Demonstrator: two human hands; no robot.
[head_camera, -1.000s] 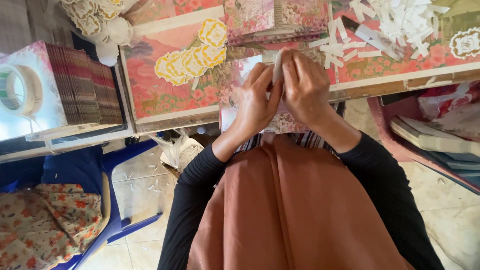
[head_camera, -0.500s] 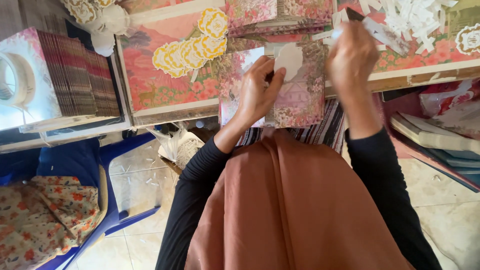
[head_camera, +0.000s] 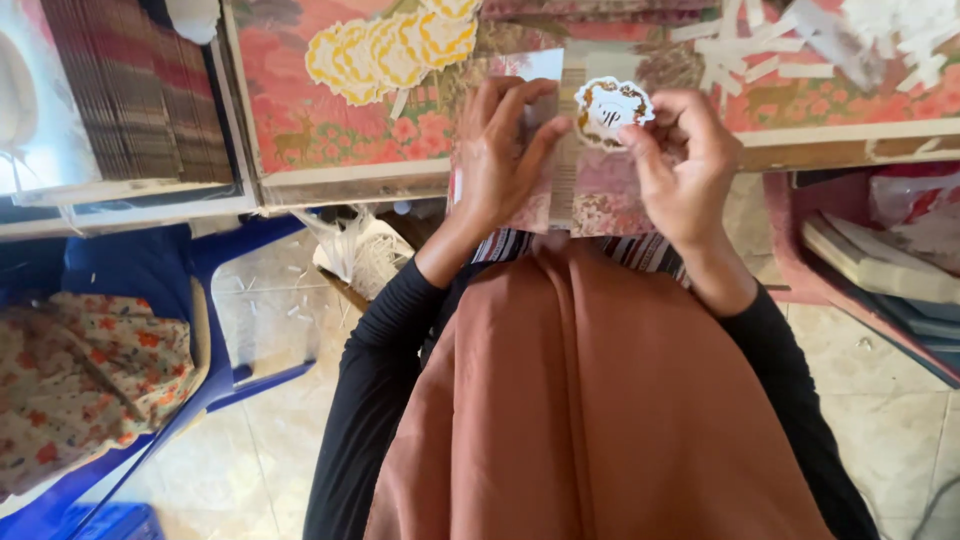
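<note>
the left hand (head_camera: 505, 150) grips a floral folded card (head_camera: 585, 195) held over the lap at the tabletop (head_camera: 330, 150) edge. the right hand (head_camera: 680, 165) pinches a white scalloped sticker (head_camera: 610, 105) at the card's top. yellow stickers (head_camera: 390, 50) lie on the tabletop nearby.

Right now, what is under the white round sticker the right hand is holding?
Under the sticker lies a floral patterned card, held by left hand and right hand. Its middle is covered by the hands.

The folded card (head_camera: 580, 185) sits between left hand (head_camera: 505, 150) and right hand (head_camera: 680, 165); sticker (head_camera: 610, 105) lies on it, table (head_camera: 330, 185) behind.
</note>
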